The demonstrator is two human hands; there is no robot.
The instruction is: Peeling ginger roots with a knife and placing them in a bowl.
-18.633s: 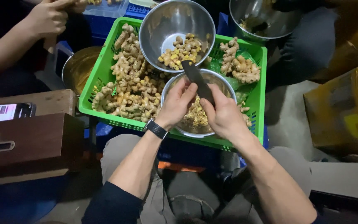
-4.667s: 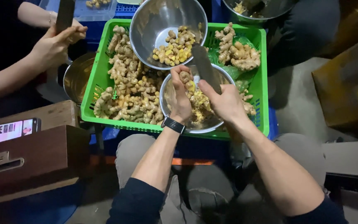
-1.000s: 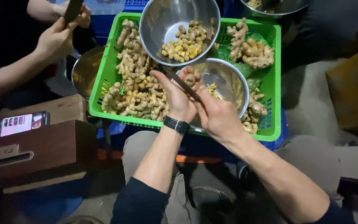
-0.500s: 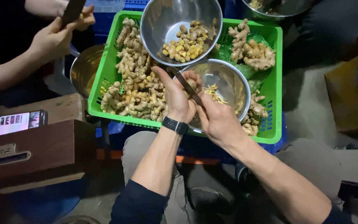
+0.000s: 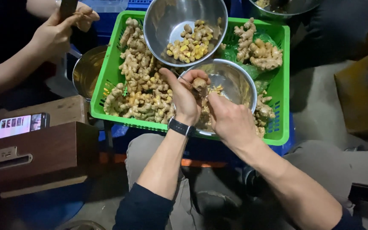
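Shiny steel bowls (image 5: 239,81), green plastic crate (image 5: 283,85), knobbly matt ginger (image 5: 141,89)

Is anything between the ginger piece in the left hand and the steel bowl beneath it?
Nothing visible: the left hand holds the ginger piece directly over the open steel bowl, with the right hand beside it.

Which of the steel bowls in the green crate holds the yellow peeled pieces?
The upper steel bowl, farther from the person. The lower bowl, directly under the left hand and right hand, holds mostly scraps.
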